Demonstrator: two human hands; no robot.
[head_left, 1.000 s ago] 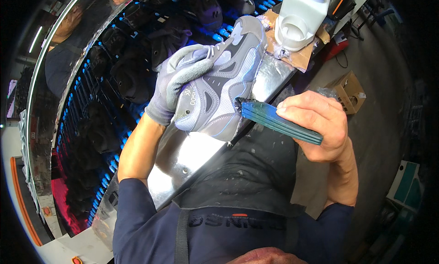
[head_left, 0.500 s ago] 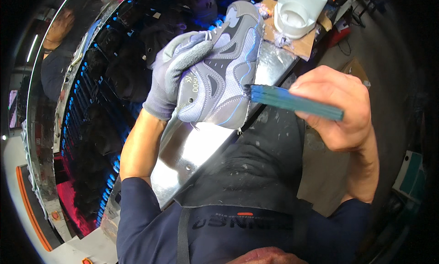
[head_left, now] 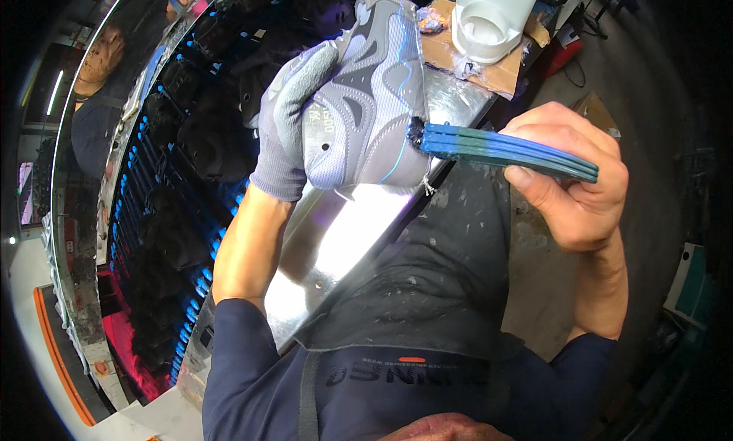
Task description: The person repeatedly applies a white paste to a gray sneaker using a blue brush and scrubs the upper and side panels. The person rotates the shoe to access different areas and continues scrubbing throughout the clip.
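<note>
Two closed grips; gloved left hand (head_left: 289, 120) clasps the grey shoe (head_left: 376, 97) above the steel bench (head_left: 328, 231); bare right hand (head_left: 584, 200), right of the bench, pinches the brush (head_left: 504, 148), bristles at shoe's edge; light, even pressure probably works best.

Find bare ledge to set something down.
Largest: shiny silver metal ledge, between the bare left forearm and black apron, below the grey-and-lilac shoe upper. Smaller: the ledge between that upper and the flat brown cardboard. Crowded: the cardboard, holding a white plastic container, and left of the ledge, dark items among blue-tipped pegs.
</note>
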